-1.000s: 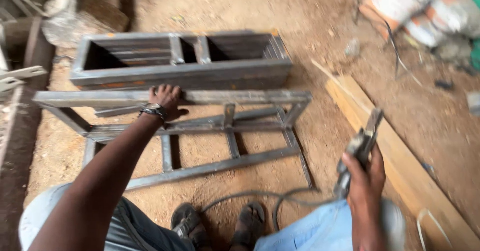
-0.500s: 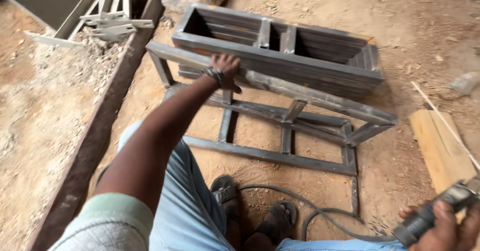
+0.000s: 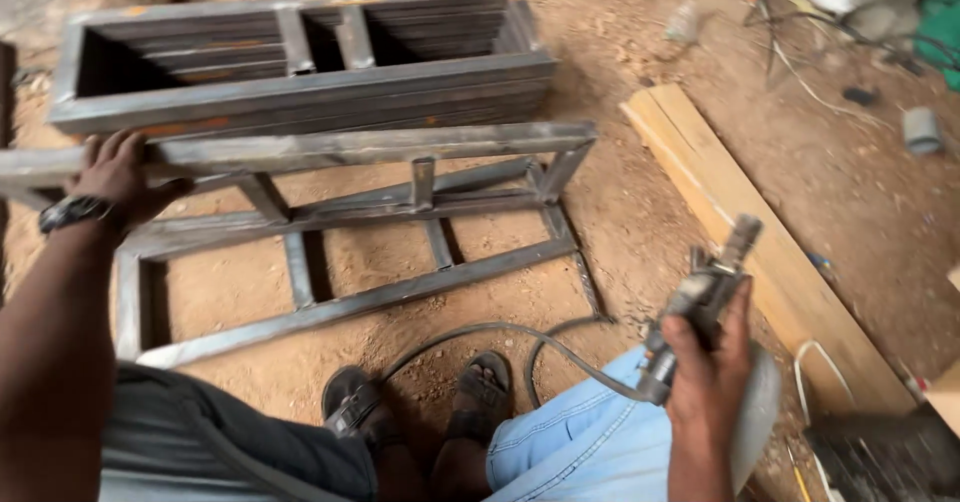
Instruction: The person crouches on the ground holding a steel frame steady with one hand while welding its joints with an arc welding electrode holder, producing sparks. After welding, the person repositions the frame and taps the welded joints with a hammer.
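My left hand (image 3: 118,174), with a watch on the wrist, grips the top bar of a grey steel frame (image 3: 400,147) that stands tilted on the dirt in front of me. My right hand (image 3: 708,372) is shut on a welding electrode holder (image 3: 700,297), held low at the right, apart from the frame, its black cable (image 3: 480,334) looping across the ground by my sandalled feet. Behind the frame lies a stack of similar steel frames (image 3: 300,87).
A long wooden plank (image 3: 740,222) lies on the ground to the right of the frame. Wires and debris (image 3: 800,52) sit at the upper right. A dark box-shaped object (image 3: 880,457) is at the bottom right corner.
My view has swung right again, putting the frame at centre. My right hand has lifted the electrode holder higher into view. My left hand stays on the top bar.
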